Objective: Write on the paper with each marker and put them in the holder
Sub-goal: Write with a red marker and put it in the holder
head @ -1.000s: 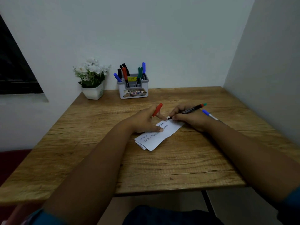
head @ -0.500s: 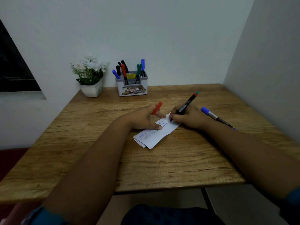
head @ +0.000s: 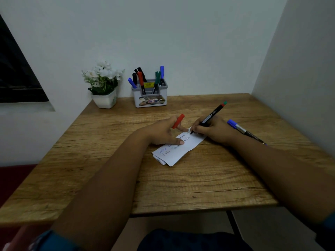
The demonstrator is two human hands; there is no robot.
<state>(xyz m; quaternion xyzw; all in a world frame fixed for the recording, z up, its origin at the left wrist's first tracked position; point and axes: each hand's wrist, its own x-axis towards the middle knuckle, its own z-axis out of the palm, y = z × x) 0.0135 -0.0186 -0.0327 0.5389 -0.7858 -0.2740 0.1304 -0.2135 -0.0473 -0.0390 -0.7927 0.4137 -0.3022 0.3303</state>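
Your right hand (head: 215, 130) pinches a black marker (head: 208, 117), its tip touching the far end of the paper (head: 178, 148); the barrel tilts up and away, ending in a red band and a green tip. The white print on the barrel is too small to read. Your left hand (head: 163, 132) pins the paper to the desk (head: 199, 183) with thumb and forefinger while its other fingers curl round a red cap (head: 178, 121).

The paper is a folded white strip lying aslant at the middle of the desk. Two lines of handwriting run along it; the same word seems to repeat, perhaps "Varsha", though the strokes are faint and your thumb covers part.

One blue marker (head: 243, 131) lies on the desk just right of your right hand, its cap toward the wall and its rear end hidden by your forearm.

The grey holder (head: 150, 98) stands at the back edge against the wall. I count seven markers in it: two blue, two black, one red, two green. A yellow price sticker shows inside, unreadable. The front label shows only the letters "OP" at its right end.

One white pot of white flowers (head: 104, 84) stands left of the holder.
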